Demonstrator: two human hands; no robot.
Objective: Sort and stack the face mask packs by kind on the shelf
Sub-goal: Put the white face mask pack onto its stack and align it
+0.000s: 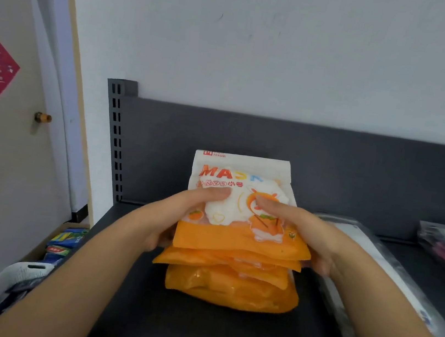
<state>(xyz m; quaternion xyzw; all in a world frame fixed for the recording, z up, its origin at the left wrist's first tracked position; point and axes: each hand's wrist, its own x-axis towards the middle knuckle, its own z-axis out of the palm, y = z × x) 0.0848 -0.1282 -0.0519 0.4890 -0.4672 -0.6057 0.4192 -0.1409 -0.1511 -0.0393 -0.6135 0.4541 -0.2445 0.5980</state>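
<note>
Top pack (239, 243) sits between the left hand (176, 219) and right hand (304, 232), which grip its side edges with thumbs on top, equally near. It lies over the orange stack (229, 287) mid-shelf (190, 336), long axis running toward the back.

Soft, even indoor light brightens the white wall (263, 44) at the top, with a mild sheen on the orange mask packs (226, 287). Wide-angle distortion bends the frame edges, and the clear packs (382, 250) at lower right look smeared.
</note>
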